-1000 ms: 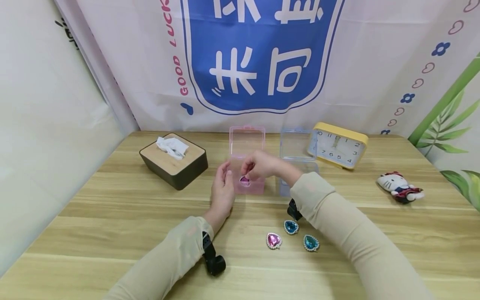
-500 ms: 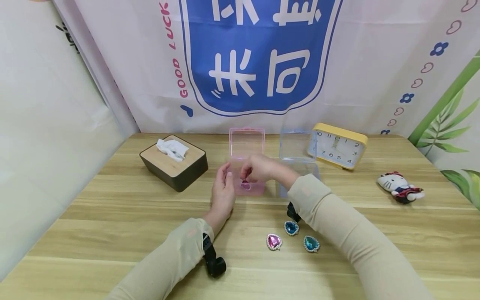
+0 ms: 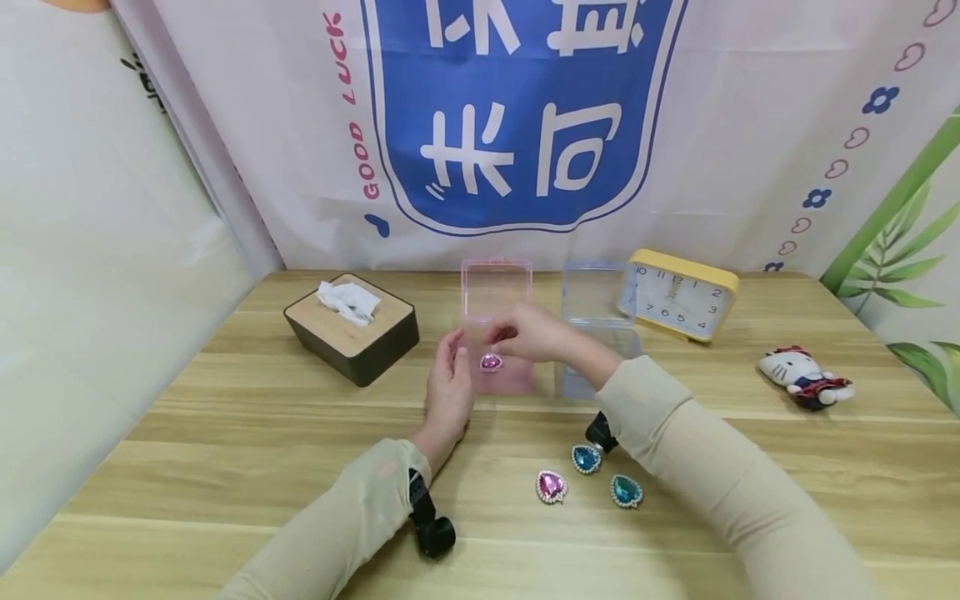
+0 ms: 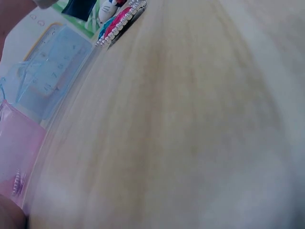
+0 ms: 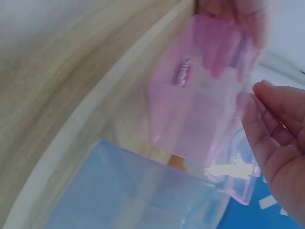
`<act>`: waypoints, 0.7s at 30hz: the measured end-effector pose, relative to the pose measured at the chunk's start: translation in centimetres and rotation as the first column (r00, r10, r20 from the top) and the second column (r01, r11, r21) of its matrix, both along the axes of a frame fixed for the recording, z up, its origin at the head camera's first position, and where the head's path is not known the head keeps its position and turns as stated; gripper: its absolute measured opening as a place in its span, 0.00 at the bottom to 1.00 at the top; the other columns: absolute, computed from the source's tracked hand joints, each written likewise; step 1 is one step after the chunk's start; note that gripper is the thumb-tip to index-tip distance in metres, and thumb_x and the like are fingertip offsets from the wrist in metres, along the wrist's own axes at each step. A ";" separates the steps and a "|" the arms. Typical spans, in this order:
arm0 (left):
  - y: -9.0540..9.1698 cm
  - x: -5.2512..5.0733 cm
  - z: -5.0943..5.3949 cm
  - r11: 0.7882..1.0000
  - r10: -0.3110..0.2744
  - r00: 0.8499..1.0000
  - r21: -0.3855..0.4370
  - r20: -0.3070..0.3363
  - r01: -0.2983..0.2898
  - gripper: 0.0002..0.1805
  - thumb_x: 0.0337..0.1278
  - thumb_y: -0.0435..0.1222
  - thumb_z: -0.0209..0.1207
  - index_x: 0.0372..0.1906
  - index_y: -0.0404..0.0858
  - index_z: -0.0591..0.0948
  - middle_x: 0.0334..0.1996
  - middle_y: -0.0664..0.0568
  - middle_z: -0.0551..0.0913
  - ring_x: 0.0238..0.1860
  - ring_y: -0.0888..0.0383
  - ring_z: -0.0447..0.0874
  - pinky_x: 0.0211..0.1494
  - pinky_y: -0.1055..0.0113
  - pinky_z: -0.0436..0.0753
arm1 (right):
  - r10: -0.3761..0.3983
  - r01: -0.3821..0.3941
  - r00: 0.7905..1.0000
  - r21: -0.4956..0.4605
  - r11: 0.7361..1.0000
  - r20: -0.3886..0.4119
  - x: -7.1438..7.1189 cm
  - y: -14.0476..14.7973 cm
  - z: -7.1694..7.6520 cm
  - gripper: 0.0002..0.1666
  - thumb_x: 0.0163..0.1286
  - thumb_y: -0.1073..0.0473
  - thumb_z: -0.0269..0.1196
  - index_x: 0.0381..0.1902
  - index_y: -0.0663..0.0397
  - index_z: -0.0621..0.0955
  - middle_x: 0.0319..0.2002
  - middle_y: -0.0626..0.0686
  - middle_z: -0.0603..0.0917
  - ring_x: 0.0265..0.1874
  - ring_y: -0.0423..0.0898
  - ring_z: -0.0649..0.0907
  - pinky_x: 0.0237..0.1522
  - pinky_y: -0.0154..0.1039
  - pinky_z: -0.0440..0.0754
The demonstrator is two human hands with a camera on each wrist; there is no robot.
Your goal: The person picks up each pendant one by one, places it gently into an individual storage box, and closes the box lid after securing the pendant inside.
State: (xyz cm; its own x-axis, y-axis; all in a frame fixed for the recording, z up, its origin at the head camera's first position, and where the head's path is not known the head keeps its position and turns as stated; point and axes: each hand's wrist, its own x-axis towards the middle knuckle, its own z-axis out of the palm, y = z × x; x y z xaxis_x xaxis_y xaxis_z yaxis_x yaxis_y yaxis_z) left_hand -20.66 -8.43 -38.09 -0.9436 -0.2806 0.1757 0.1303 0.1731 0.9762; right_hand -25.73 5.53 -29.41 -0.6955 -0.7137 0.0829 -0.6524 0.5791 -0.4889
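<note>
A pink clear box (image 3: 504,382) stands with its lid raised at the back. One pink heart-shaped gem (image 3: 491,362) with a pale beaded rim lies inside it, also visible through the wall in the right wrist view (image 5: 184,72). My left hand (image 3: 450,387) rests along the box's left side, fingers fairly straight. Over the box's opening hovers my right hand (image 3: 528,333), fingers loosely bent with nothing between them. On the table in front lie another pink gem (image 3: 551,487), a blue gem (image 3: 586,458) and a teal gem (image 3: 626,492).
Right of the pink box is a blue clear box (image 3: 577,385), lid up, partly behind my right forearm. A yellow clock (image 3: 678,296) leans behind it. A tissue box (image 3: 352,333) stands at left, a cat-figure plush (image 3: 806,379) at right. A printed curtain (image 3: 300,208) hangs behind.
My right hand has let go of the pink gem, which now lies in the pink box, and its fingers have risen slightly off it. The left hand has stayed beside the box.
</note>
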 end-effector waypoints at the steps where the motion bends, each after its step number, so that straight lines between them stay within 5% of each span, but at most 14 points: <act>1: 0.0 0.0 0.0 1.000 0.001 1.000 -0.001 -0.002 -0.001 0.19 0.68 0.32 0.42 0.61 0.39 0.69 0.64 0.41 0.67 0.66 0.47 0.62 0.69 0.53 0.63 | 0.004 -0.004 1.000 -0.012 1.000 0.006 0.3 0.2 0.2 0.08 0.60 0.66 0.62 0.37 0.64 0.83 0.35 0.55 0.86 0.36 0.46 0.83 0.42 0.35 0.81; 9: 0.0 0.0 -0.1 1.000 -0.006 1.000 -0.008 0.013 0.006 0.19 0.69 0.33 0.42 0.62 0.40 0.68 0.65 0.43 0.67 0.66 0.48 0.63 0.68 0.54 0.64 | 0.064 -0.056 0.993 -0.085 0.995 0.103 2.8 1.9 1.2 0.08 0.60 0.65 0.63 0.38 0.61 0.84 0.33 0.52 0.86 0.32 0.40 0.82 0.36 0.32 0.82; 21: -0.1 0.0 -0.2 1.000 0.000 0.999 -0.031 0.033 0.001 0.20 0.69 0.35 0.43 0.63 0.41 0.68 0.64 0.41 0.68 0.64 0.47 0.65 0.67 0.55 0.66 | 0.065 -0.057 0.969 -0.039 0.998 0.237 5.6 4.1 0.5 0.17 0.61 0.62 0.63 0.49 0.59 0.81 0.43 0.56 0.85 0.40 0.42 0.83 0.45 0.33 0.81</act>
